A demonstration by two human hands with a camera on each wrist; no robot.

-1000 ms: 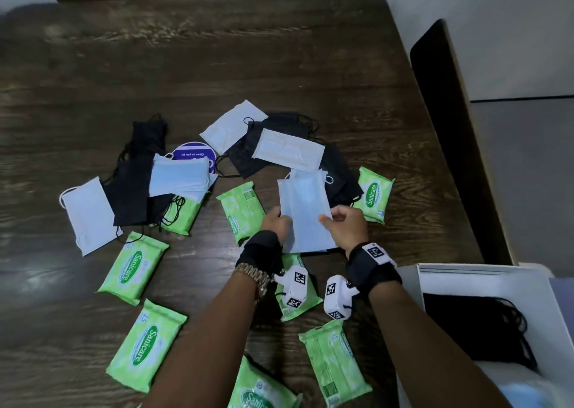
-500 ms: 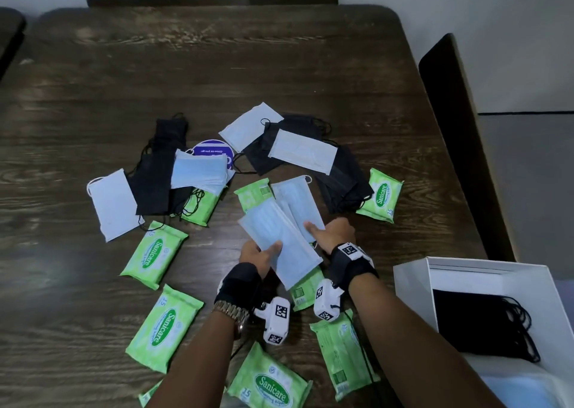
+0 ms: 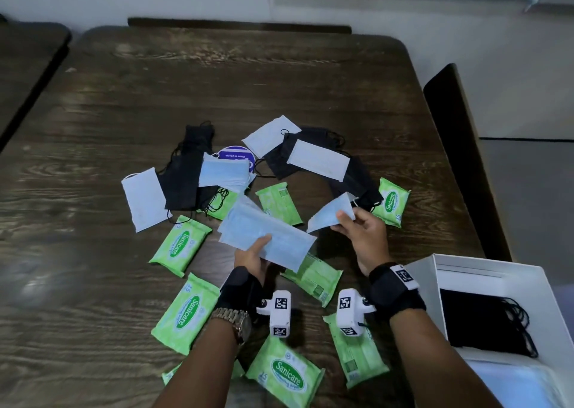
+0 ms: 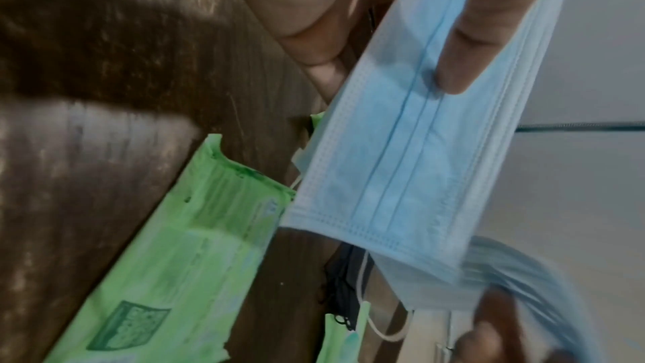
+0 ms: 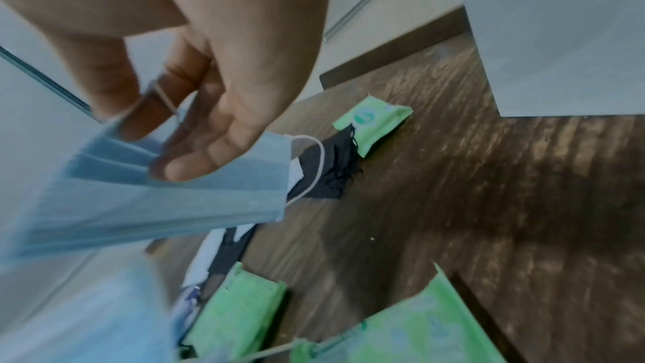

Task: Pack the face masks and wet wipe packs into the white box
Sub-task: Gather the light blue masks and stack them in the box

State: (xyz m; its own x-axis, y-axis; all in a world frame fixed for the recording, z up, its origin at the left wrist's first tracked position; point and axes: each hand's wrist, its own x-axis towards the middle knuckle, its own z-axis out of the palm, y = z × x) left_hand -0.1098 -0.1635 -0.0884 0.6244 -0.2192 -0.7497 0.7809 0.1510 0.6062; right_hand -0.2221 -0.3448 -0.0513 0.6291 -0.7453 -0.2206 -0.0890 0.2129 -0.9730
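While the left hand (image 3: 251, 257) pinches a blue mask stack (image 3: 267, 238) and the right hand (image 3: 362, 233) pinches another blue mask (image 3: 330, 213), both are held above the table (image 3: 217, 81), left of the white box (image 3: 484, 278), which holds black masks (image 3: 484, 323).

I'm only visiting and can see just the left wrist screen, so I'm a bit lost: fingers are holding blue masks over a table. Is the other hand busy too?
Observer: Yes. The right hand pinches a second blue mask, held apart from the left hand and its blue masks.
Visitor: Where are they meant to go?
Observer: Into a white box, open, beside the right forearm at the lower right of the head view.
Visitor: Is anything in it yet?
Observer: Black masks already lie inside it.
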